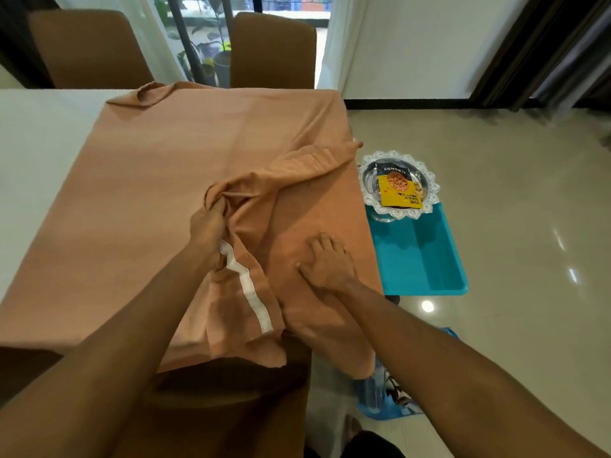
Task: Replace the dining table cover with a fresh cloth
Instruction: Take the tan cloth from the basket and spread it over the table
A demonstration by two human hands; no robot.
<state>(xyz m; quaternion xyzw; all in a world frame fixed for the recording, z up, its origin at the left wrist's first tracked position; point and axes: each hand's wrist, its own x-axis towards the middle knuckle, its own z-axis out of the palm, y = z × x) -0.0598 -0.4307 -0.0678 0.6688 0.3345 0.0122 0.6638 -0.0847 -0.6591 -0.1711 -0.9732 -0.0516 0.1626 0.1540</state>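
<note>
Reaching in from the bottom edge, two bare forearms cross a brown chair back (231, 391) pushed up against the near side of the table. The left hand (209, 231) is closed in a fist around a gathered bunch of the terracotta cloth (158, 180), its fingers buried in soft folds that rise into a puckered ridge just beyond the knuckles. A flap of the same fabric, edged with a white strip (251, 292), hangs down from that grip and drapes off the near table edge. The right hand (325, 264) lies flat, fingers spread and palm down, pressing on a smooth part of the cloth just right of the gathered bunch, near the table's right edge. The fabric looks matte and woven, lying mostly flat across the right portion of the table with a folded corner turned up at its far edge; to the left the white table surface (36, 140) shows bare. On the glossy tiled floor to the right sits a rectangular turquoise plastic tub (426, 256), and on its far rim rests a round silver tray (367, 180) with a scalloped border holding a yellow snack packet (400, 190). Beyond the table stand two more brown padded chairs (274, 51) before a window.
</note>
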